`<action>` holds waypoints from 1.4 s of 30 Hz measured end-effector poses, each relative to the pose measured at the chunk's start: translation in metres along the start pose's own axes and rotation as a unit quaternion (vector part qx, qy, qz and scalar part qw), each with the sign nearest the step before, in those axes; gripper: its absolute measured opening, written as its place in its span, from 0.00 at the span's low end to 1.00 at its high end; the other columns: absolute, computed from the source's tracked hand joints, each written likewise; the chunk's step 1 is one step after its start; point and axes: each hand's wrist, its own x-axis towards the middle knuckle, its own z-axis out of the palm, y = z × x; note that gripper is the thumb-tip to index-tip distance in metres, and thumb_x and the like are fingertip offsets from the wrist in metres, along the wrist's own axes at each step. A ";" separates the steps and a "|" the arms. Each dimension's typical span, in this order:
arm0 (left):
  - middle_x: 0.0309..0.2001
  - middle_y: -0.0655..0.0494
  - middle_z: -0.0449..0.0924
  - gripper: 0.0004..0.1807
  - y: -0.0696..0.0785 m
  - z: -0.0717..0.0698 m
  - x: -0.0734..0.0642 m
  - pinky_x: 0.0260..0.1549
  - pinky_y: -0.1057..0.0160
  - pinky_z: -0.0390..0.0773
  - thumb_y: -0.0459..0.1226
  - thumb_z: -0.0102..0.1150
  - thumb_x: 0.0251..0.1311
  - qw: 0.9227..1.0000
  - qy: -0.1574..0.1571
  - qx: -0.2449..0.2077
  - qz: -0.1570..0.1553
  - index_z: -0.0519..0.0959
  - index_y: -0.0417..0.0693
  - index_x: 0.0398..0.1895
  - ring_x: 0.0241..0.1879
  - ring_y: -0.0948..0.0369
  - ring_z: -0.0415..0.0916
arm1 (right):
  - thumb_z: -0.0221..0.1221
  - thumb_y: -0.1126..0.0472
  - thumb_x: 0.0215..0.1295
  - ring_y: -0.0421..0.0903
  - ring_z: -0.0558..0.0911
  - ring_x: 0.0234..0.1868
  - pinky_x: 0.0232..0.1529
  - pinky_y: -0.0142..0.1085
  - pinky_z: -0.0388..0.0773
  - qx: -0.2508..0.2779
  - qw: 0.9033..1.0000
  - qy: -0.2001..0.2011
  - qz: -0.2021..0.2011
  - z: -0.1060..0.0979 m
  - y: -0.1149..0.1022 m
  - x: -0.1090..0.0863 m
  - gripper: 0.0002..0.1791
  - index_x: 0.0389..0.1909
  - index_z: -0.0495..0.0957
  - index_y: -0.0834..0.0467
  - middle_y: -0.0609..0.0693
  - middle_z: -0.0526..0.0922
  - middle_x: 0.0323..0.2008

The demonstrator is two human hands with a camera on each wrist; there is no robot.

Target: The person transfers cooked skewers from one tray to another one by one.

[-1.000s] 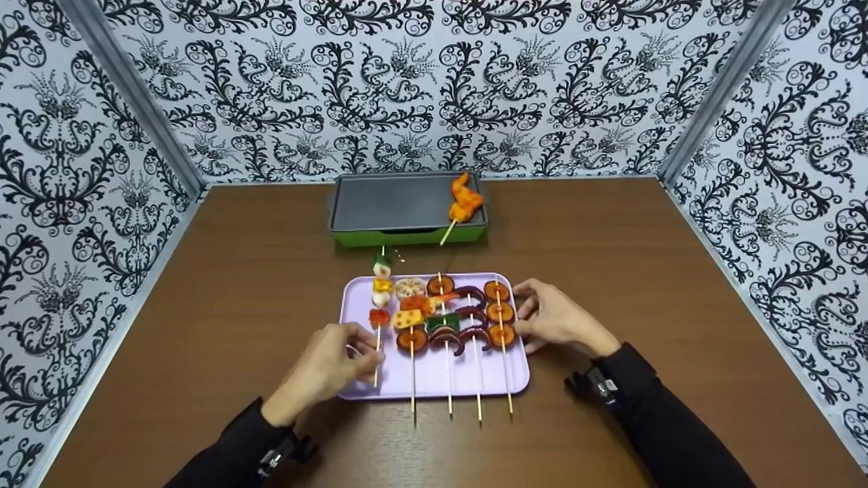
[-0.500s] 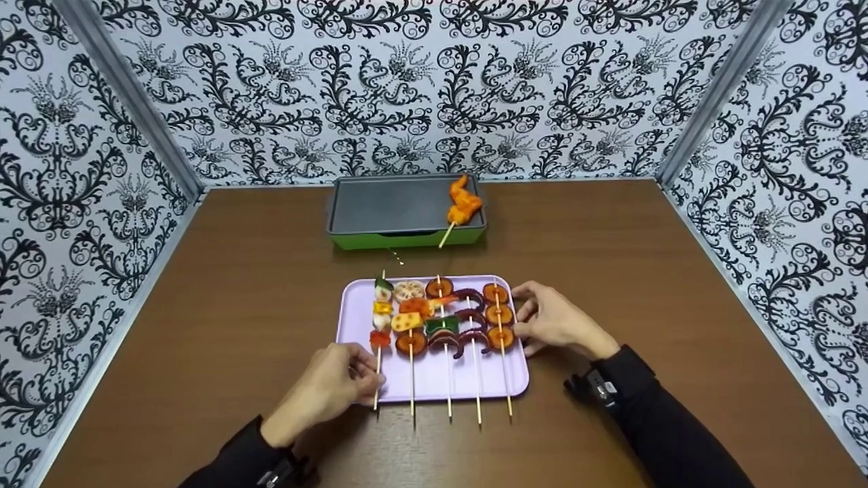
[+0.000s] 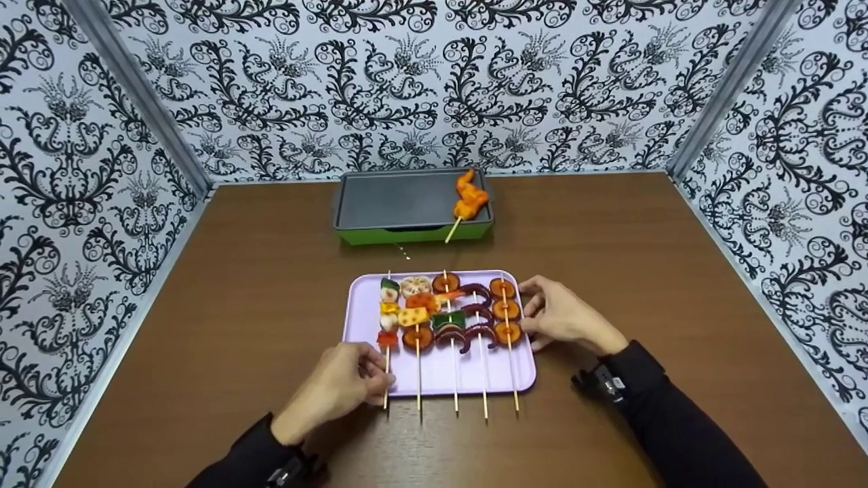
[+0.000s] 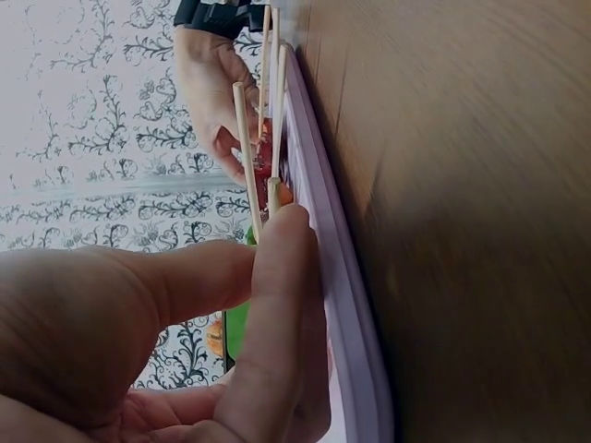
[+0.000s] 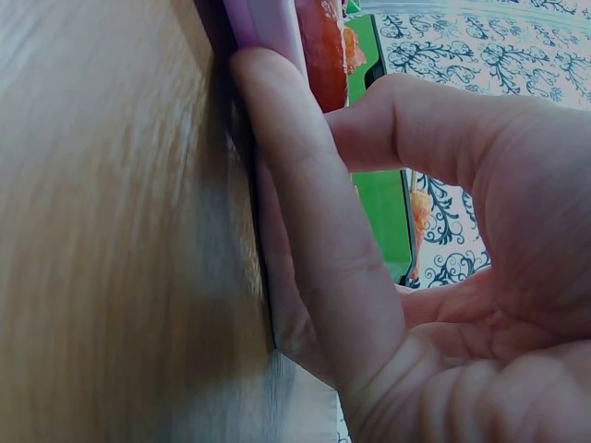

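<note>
In the head view a lilac tray (image 3: 441, 379) bears several skewers side by side, their sticks poking over its near edge. My left hand (image 3: 349, 379) pinches the stick of the leftmost skewer (image 3: 388, 308), threaded with green, white, yellow and red pieces, which lies along the tray's left side. In the left wrist view thumb and finger meet at that stick's end (image 4: 274, 191). At the opposite side my right hand (image 3: 563, 315) holds the tray's right rim, beside a skewer of round brown-orange slices (image 3: 505, 310). The right wrist view has its fingers (image 5: 314, 203) along the rim's outside.
Behind the tray stands a green grill (image 3: 413, 236) with a grey top plate. An orange wing-shaped skewer (image 3: 470, 198) lies on its right end, stick over the front edge. The brown table (image 3: 597, 230) is bounded by patterned walls (image 3: 407, 81).
My left hand has drawn the leftmost skewer toward me and lowered it onto the tray, in line with the others. My right hand has stayed at the tray's right rim.
</note>
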 end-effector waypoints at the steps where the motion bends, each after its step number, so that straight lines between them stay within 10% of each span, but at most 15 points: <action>1: 0.34 0.49 0.90 0.07 0.000 0.000 0.000 0.31 0.59 0.96 0.27 0.78 0.68 1.000 0.001 0.000 0.000 0.88 0.35 0.43 0.26 0.62 0.89 | 0.71 0.73 0.66 0.49 0.90 0.34 0.34 0.46 0.98 -0.001 1.000 0.000 0.000 -0.001 0.000 0.000 0.42 0.80 0.66 0.72 0.60 0.84 0.47; 25: 0.30 0.53 0.90 0.08 0.005 -0.005 -0.005 0.20 0.66 0.87 0.36 0.81 0.73 0.997 -0.004 0.077 0.008 0.88 0.43 0.41 0.21 0.64 0.84 | 0.71 0.73 0.67 0.50 0.90 0.36 0.36 0.47 0.98 -0.003 1.000 0.004 0.012 0.000 0.000 0.001 0.41 0.80 0.67 0.69 0.62 0.83 0.48; 35: 0.33 0.60 0.89 0.13 0.025 -0.020 0.001 0.30 0.65 0.76 0.45 0.85 0.69 0.979 0.095 0.182 0.008 0.92 0.47 0.42 0.30 0.64 0.78 | 0.71 0.73 0.68 0.48 0.90 0.35 0.34 0.45 0.98 0.005 1.000 -0.001 0.004 0.001 0.000 -0.001 0.41 0.80 0.67 0.71 0.61 0.83 0.47; 42: 0.46 0.53 0.92 0.20 0.040 -0.026 0.011 0.35 0.56 0.86 0.47 0.86 0.68 0.966 0.143 0.216 0.016 0.91 0.47 0.54 0.39 0.59 0.86 | 0.71 0.72 0.68 0.48 0.90 0.35 0.33 0.45 0.98 -0.001 1.000 0.003 -0.002 0.000 0.002 -0.001 0.41 0.80 0.67 0.72 0.60 0.83 0.46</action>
